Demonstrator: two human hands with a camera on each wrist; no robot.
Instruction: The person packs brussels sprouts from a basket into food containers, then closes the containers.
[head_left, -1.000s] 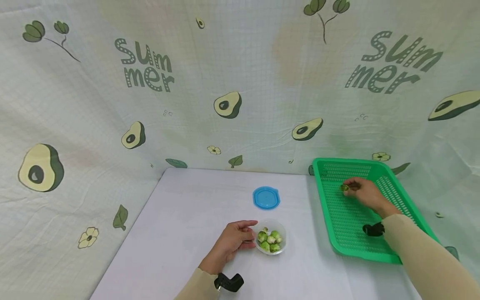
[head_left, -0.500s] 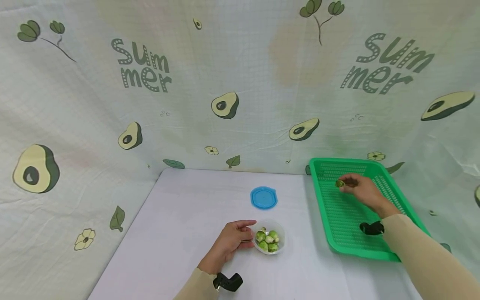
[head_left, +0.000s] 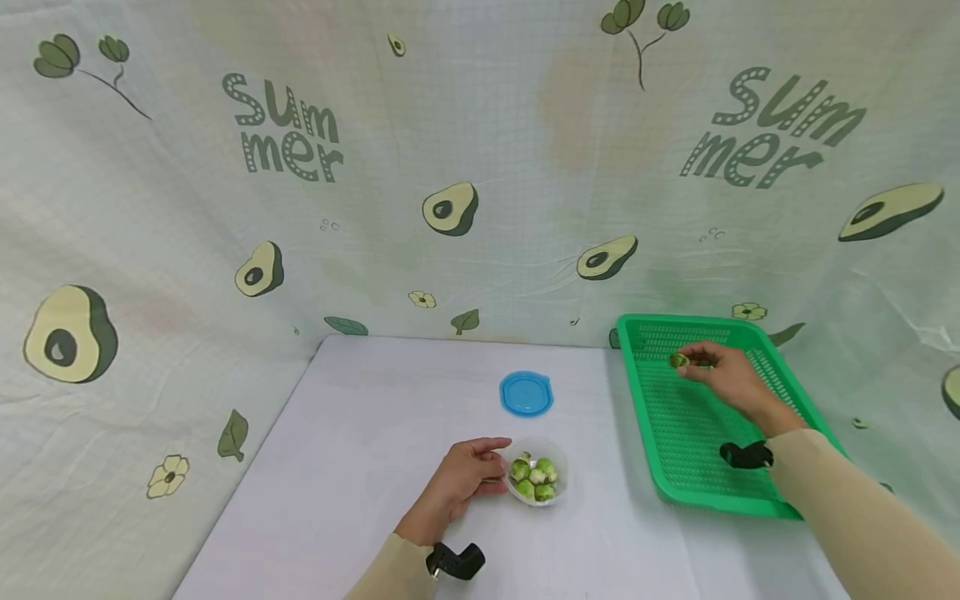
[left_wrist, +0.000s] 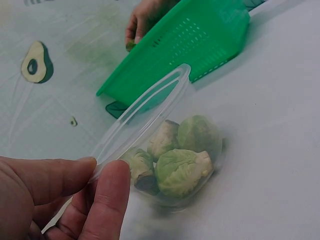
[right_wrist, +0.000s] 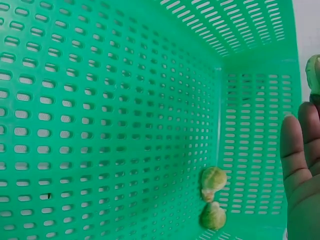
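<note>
My left hand (head_left: 467, 483) pinches the rim of a small clear plastic tub (left_wrist: 185, 75) between thumb and finger. Several green Brussels sprouts (head_left: 534, 477) lie inside the tub, which stands on the white table. Over at the right, my right hand (head_left: 726, 379) is above the green plastic basket (head_left: 678, 475). Its fingertips hold a single Brussels sprout (head_left: 678, 360), partly cut off at the edge of the right wrist view. Down in the basket, two Brussels sprouts (right_wrist: 214, 197) rest close together by a wall; my right hand and arm hide them in the head view.
A blue lid (head_left: 527, 393) lies on the white table (head_left: 390, 408) behind the tub. Cloth printed with avocados (head_left: 450, 208) hangs behind the table and along its sides. The basket's raised rim stands between the tub and the basket's floor.
My right hand has risen slightly and moved away from me with the sprout, over the basket. The left hand stays at the tub. The head view has shifted a little.
</note>
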